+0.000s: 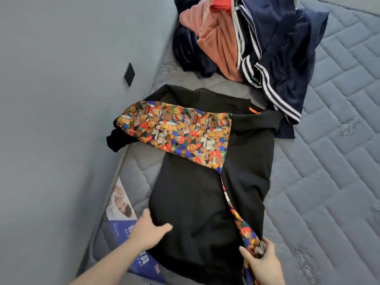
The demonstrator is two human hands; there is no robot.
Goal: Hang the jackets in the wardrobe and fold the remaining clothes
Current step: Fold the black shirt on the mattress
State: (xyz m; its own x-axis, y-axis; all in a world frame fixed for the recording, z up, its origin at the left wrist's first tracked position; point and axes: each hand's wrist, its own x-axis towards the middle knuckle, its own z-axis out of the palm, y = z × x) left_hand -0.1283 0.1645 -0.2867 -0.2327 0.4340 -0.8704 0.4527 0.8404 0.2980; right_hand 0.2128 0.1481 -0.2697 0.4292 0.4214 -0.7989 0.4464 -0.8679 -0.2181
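Head view: black sweatshirt (201, 194) is lying spread on the grey quilted mattress (329, 161), close to the grey wall (61, 79), one teddy-bear print sleeve (178, 132) folded across its chest. Left hand (148, 230) is resting flat on the sweatshirt's left lower edge, fingers fairly straight, not grasping. Right hand (261, 258) is pinching the other bear-print sleeve (244, 229) near the hem, fingers curled round the fabric. Pile of clothes (253, 42) is sitting further up the mattress: navy striped garment (283, 64) touching the sweatshirt's shoulder, pink top (218, 42) beside it. Printed label (121, 212) is showing on the mattress under the left hand.
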